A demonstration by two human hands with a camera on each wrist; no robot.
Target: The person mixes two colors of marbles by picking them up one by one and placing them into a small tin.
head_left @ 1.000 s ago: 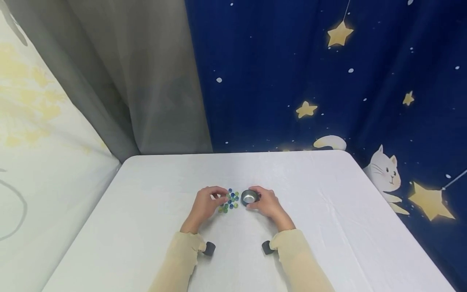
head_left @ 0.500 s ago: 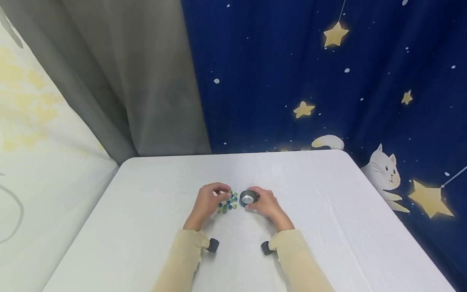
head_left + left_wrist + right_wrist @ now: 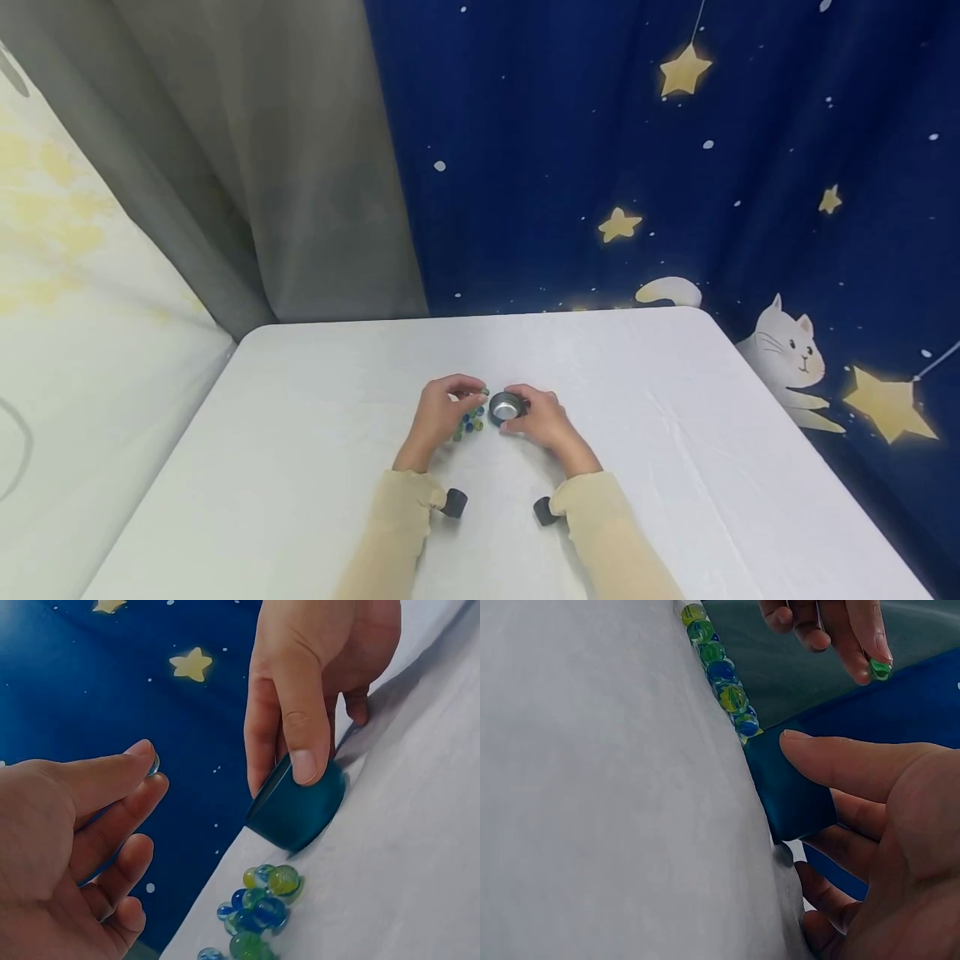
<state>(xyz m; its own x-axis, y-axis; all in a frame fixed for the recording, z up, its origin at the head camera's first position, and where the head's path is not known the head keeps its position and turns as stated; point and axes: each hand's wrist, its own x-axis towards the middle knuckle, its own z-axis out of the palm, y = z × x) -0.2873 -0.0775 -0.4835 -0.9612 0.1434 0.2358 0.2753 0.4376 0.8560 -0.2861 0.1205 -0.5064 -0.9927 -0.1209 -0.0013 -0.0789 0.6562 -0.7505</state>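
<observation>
Marble [image 3: 154, 764]: pinched at fingertips of left hand [image 3: 441, 413], raised off the table [image 3: 300, 433], just left of the cup's rim. Loose marbles [image 3: 468, 422]: mid-table, below and between both hands. Cup [image 3: 506, 407]: right of the pile, gripped by right hand [image 3: 546, 421]; left hand nearer the pile.
</observation>
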